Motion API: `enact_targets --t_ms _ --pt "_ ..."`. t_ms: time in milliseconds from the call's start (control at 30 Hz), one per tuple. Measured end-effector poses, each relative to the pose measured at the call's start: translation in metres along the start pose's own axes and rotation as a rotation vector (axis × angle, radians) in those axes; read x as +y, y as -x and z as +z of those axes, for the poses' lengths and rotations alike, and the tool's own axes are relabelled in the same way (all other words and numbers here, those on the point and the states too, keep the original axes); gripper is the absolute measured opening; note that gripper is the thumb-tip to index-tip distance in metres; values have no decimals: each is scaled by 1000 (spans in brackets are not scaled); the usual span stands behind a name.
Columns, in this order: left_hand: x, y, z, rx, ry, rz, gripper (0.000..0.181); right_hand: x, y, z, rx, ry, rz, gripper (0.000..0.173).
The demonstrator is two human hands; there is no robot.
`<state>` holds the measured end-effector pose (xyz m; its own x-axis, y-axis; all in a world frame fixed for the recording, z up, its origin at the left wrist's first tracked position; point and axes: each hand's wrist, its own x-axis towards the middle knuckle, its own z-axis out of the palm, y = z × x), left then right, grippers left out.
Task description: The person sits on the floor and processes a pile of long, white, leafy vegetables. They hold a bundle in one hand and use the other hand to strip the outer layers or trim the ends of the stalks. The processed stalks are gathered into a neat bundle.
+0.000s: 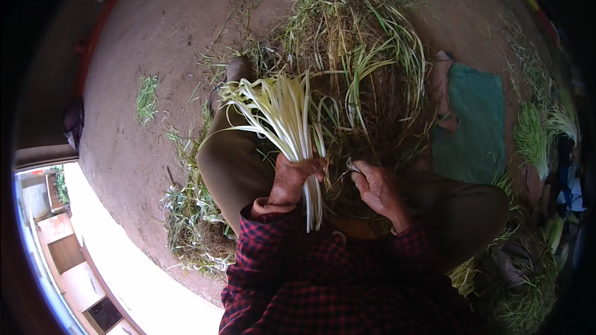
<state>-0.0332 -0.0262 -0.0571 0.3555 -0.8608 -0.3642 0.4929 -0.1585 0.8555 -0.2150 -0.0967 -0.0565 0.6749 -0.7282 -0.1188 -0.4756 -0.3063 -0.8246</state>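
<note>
My left hand [298, 174] is closed around a bunch of long white-stemmed vegetables [291, 116], which look like blanched chives or young leeks. Their pale yellow leaves fan out away from me, and the white ends stick out below my fist. To the right of the bunch, apart from it, my right hand [379, 190] pinches a thin whitish scrap [352, 165] between thumb and finger; it looks like a peeled sheath. A large heap of uncleaned plants [344, 42], with green leaves and tangled brown roots, lies just beyond both hands, between my bent legs.
Trimmings [195, 228] litter the earthen floor [130, 163] at my left. On the right lies a green cloth or sack [470, 121], with bundled greens [531, 139] farther out. More plant waste [526, 288] is at lower right. A bright opening [125, 260] is at lower left.
</note>
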Motion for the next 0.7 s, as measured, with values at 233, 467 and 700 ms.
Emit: enact_targets --t_ms 233,467,700 --pt "7 6 5 -72 -11 -58 19 -20 -34 15 -84 -839 406 24" --pt "4 3 5 87 -134 46 12 -13 -26 36 242 -1163 395 10" --pt "4 2 -2 132 -34 35 20 -19 -21 23 46 -943 453 16"
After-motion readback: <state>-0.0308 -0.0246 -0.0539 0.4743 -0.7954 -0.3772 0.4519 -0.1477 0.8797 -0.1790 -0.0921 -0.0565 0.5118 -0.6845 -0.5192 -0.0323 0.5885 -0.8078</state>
